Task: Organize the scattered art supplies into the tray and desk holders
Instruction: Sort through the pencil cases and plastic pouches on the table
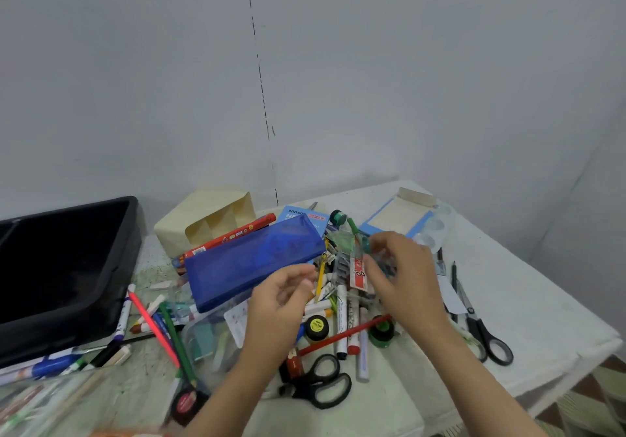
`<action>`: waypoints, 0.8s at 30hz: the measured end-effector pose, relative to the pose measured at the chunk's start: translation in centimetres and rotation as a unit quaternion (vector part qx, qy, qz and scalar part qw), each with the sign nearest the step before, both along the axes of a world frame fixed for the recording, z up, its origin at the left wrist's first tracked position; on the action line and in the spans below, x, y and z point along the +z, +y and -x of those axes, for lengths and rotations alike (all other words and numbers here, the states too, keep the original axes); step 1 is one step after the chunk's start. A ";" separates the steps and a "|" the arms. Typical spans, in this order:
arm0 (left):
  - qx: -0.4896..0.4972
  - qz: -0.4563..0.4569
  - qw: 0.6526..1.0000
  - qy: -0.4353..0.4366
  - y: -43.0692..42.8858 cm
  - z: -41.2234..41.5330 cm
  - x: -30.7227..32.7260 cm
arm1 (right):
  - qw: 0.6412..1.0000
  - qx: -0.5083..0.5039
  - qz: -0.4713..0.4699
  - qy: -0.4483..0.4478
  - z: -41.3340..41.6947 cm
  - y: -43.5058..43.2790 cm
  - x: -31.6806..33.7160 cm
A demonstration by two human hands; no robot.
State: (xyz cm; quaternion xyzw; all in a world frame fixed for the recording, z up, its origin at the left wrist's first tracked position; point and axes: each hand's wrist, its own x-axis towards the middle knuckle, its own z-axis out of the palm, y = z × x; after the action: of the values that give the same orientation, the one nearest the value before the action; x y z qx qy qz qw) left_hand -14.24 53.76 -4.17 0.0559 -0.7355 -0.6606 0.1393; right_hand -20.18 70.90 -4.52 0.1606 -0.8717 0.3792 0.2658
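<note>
1. Pens (341, 321) lay in a messy pile on the table (508, 284), mixed with pots and pencils.
2. The right hand (403, 274) was over the back of the pile. Its fingers were curled round a clear packet (359, 269) with a red label, and it held the packet just above the pens.
3. The left hand (288, 297) was near the packet, a little lower. Its fingers were bent, close to a yellow pencil (320, 277). I could not tell if it held anything.
4. A blue case (250, 267) lay tilted on the pile, just left of both hands.
5. A red box (230, 236) lay behind the case and touched it.
6. The black tray (128, 250) sat at the far left, well apart from the packet.
7. The cream holder (176, 226) stood by the wall, between the tray and the case.
8. A pink pencil (152, 324) and a green pencil (176, 341) lay side by side near the tray.
9. A yellow pot (316, 326) and a green pot (381, 331) sat under the arms, with a red pencil (342, 335) between them.
10. Black scissors (305, 391) lay at the near edge of the pile.
11. More scissors (479, 330) lay to the right, apart from the pile.
12. A clear palette (435, 226) sat at the back right, beside a blue pad (396, 219).
</note>
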 end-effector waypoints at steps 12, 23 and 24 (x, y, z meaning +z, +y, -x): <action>-0.190 -0.467 0.838 -0.210 5.0 2.8 0.4 | 0.994 0.096 0.042 0.024 -5.1 2.7 -2.1; -0.161 -0.479 0.835 -0.216 4.2 3.6 -0.6 | 0.940 -0.227 -0.237 -0.098 -4.5 8.8 -5.0; -0.161 -0.475 0.837 -0.219 4.3 3.6 -0.7 | 0.938 -0.224 -0.247 -0.091 -4.5 8.8 -4.9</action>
State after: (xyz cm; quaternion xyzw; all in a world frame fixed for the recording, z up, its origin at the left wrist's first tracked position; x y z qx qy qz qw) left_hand -17.87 58.10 -4.83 0.1391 -0.3412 -0.9126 -0.1770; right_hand -15.67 79.71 -9.44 -0.0133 -0.9718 0.0959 0.2152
